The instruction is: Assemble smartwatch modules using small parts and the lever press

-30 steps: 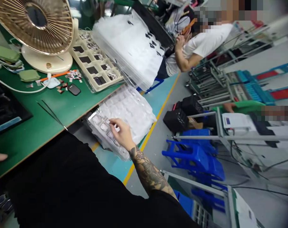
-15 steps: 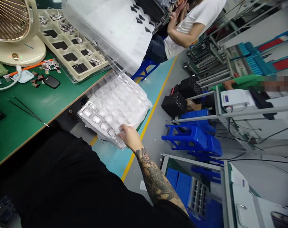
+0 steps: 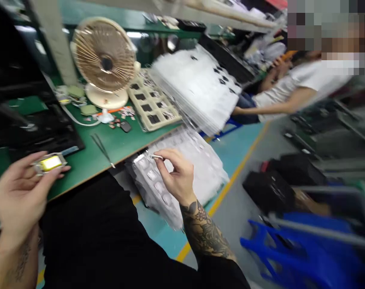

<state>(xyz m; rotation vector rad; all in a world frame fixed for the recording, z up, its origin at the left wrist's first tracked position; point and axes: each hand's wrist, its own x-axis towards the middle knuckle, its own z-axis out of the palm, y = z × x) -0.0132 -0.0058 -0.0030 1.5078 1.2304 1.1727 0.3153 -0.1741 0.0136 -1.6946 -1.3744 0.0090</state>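
My left hand [image 3: 25,188] is closed around a small device with a lit yellow-and-white screen [image 3: 52,161], at the left over the green table's edge. Between the thumb and fingers of my right hand [image 3: 178,172] is a small thin flat part [image 3: 156,157], seen nearly edge-on. This hand is above the stacked clear plastic trays [image 3: 160,187], which have rows of pockets and stand beside the table. Black tweezers [image 3: 102,150] lie on the green table [image 3: 82,170] between my two hands.
Behind the tweezers are a fan [image 3: 105,64], loose small parts and a beige compartment tray [image 3: 155,127]. White sheets with black pieces [image 3: 197,88] overhang the table. A person in a white shirt [image 3: 308,80] sits beyond. Blue stools [image 3: 308,249] stand at right.
The view has swung left, bringing my left hand and the lit device into sight. My right hand has lifted off the plastic trays and now pinches a small part.
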